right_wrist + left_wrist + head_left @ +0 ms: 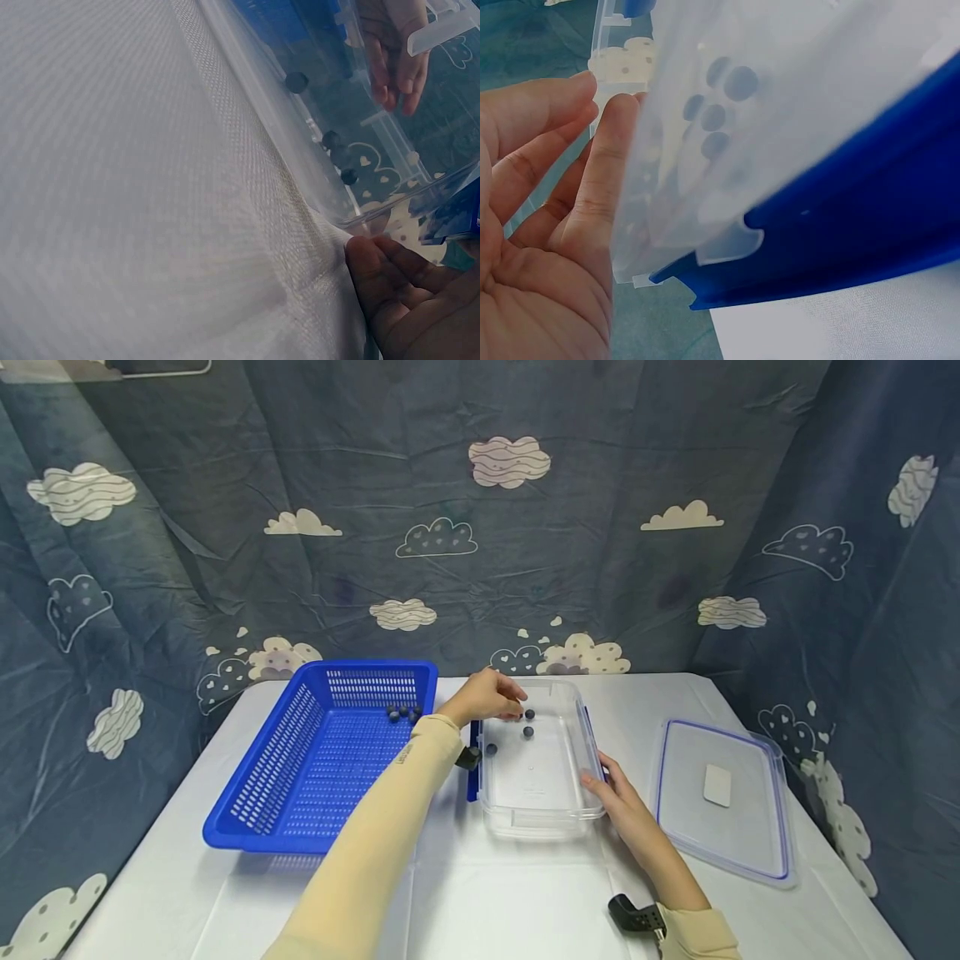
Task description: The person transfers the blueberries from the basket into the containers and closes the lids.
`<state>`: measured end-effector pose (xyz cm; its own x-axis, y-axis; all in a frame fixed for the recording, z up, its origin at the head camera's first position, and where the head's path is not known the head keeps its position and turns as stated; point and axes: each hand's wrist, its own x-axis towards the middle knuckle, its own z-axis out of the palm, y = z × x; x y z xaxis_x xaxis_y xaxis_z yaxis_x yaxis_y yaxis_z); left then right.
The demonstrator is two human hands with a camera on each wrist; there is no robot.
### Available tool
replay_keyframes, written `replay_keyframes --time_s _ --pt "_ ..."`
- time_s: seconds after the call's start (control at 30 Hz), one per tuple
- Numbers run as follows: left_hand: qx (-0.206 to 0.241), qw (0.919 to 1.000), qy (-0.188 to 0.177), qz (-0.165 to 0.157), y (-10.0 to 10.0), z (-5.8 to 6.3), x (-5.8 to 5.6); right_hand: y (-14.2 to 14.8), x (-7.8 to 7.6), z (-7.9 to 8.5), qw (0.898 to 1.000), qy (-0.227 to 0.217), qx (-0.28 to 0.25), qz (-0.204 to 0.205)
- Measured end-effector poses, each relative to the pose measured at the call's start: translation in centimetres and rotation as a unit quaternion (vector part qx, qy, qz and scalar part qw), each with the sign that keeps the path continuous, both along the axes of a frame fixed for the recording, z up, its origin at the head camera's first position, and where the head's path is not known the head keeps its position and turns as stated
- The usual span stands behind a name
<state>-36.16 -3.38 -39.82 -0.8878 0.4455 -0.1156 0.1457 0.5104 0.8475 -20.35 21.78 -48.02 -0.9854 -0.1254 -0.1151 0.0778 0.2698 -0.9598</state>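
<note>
Holding box edge (588, 743), R hand (621, 800)

A dark blue-grey curtain (585, 577) hangs behind the surface (517, 902) and along both sides, printed with pale clouds (510, 462), some outlined and dotted, and small hearts (556, 621). White cloth (150, 187), lightly creased, covers the surface.

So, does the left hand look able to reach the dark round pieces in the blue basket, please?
Probably yes: the left hand is just beside the blue basket, whose open top leaves the dark round pieces accessible.
</note>
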Motion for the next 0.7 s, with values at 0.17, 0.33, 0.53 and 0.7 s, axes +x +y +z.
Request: replay_keyframes --time_s 0.17,0.33,0.53,0.7 --pt "0.007 1.0 -0.003 0.0 -0.3 0.6 0.4 0.0 0.0 0.0 1.0 -0.001 -0.001 -0.002" --pt "0.024 0.9996 -0.007 0.011 -1.1 1.1 0.4 -0.1 0.0 0.0 1.0 0.0 -0.001 -0.003" --pt "0.042 0.9985 -0.009 0.035 -3.0 1.5 -0.2 -0.1 0.0 -0.1 1.0 -0.001 -0.001 -0.004" --pt "0.052 0.9971 0.001 0.055 -5.4 1.3 -1.4 -0.1 0.0 -0.1 1.0 0.001 0.0 -0.003"
